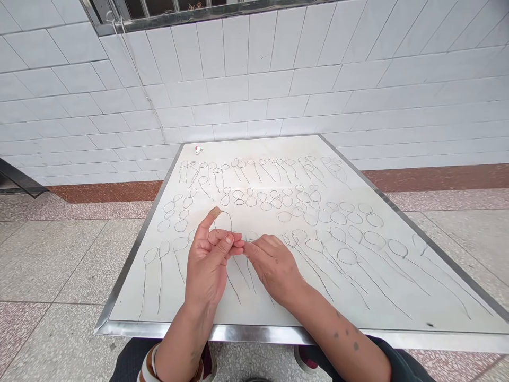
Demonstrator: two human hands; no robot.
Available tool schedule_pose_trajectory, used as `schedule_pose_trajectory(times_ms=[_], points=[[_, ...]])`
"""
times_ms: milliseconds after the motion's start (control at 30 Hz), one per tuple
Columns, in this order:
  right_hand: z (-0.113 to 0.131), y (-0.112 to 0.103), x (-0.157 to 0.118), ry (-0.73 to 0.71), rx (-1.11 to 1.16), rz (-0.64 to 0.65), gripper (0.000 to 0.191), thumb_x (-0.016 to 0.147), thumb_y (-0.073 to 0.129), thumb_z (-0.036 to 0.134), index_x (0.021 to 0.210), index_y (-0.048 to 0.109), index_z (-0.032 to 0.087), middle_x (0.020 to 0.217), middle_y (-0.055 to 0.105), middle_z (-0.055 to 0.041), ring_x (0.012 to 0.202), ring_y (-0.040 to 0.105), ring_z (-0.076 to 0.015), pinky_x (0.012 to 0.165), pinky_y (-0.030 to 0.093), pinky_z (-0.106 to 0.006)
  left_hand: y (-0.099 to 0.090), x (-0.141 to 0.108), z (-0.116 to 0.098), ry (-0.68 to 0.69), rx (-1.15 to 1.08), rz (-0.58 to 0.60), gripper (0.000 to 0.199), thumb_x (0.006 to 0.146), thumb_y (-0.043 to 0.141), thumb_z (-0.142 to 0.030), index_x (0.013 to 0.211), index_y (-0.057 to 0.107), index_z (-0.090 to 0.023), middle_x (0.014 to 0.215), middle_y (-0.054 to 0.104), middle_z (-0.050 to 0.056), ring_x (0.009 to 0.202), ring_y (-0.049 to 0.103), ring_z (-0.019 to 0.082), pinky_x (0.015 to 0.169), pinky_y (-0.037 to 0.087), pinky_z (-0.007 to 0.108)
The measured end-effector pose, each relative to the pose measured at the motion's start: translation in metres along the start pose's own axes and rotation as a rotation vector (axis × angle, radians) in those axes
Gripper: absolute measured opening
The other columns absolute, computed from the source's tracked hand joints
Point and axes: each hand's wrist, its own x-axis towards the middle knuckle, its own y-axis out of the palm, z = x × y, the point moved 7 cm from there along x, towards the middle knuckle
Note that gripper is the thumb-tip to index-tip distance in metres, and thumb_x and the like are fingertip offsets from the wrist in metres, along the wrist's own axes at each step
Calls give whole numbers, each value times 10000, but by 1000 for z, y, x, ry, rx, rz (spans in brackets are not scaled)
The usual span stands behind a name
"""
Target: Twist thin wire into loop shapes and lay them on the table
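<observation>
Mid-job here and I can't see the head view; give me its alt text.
The left hand pinches a thin wire loop, and the right hand meets it at the fingertips. Beneath, a white table bears rows of similar loops, some long-tailed, some like figure eights; behind stands a white tiled wall.

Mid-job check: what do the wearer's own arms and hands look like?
The left hand and right hand are gloveless. A white-and-brown striped cuff circles the left forearm. The right forearm, marked with several small spots, comes out of a dark sleeve.
</observation>
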Motion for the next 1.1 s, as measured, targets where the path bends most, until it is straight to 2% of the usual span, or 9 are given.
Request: schedule_pose_trajectory(times_ms=[133,267,433,600,800,933,1000,1100], points=[[1,0,0,62,56,26,281,958,407,70,1035,657,172,580,506,15,560,383,-133,489,340,-243,0,-2,-1,28,-116,-38,610,770,739,-126,1330,522,-231,735,676,-34,754,672,104,714,536,205],[2,6,-4,159,178,100,287,985,360,136,1095,621,181,658,551,-4,585,477,-124,504,414,-216,-4,-4,-3,52,-180,-108,614,753,750,-94,1314,533,-216,689,644,-52,758,669,91,698,524,170],[7,12,-11,194,260,142,296,949,349,97,1123,581,163,694,585,-16,611,538,-129,546,475,-234,-11,-5,-7,83,-198,-194,579,742,753,-79,1274,571,-218,685,632,-55,756,653,79,722,513,160],[8,16,-14,225,315,182,346,900,355,51,1151,558,175,666,567,8,586,533,-123,532,467,-227,-18,-2,-10,98,-163,-224,541,708,786,-108,1213,623,-214,689,634,-52,762,648,83,733,502,167],[9,24,-19,313,342,336,496,844,359,11,1289,492,185,757,612,-4,608,538,-120,526,460,-223,-18,-2,-10,118,-147,-219,521,735,760,-94,1223,619,-209,686,619,-56,767,643,76,761,500,174],[10,30,-22,364,464,406,532,861,328,-2,1324,459,224,770,645,20,581,558,-94,549,497,-213,-20,-2,-11,137,-123,-238,507,746,749,-93,1222,616,-206,678,606,-58,779,641,80,770,494,179],[9,27,-19,336,433,362,509,888,321,3,1328,457,221,824,675,-2,652,607,-113,615,534,-251,-19,-3,-12,159,-97,-244,499,752,746,-105,1220,611,-214,690,609,-56,788,643,88,761,491,189],[7,15,-10,257,226,208,320,958,420,132,1257,519,192,922,702,-71,831,644,-198,751,547,-383,-14,-6,-9,184,-43,-242,486,769,737,-136,1223,595,-238,695,614,-58,788,643,103,777,487,220]])
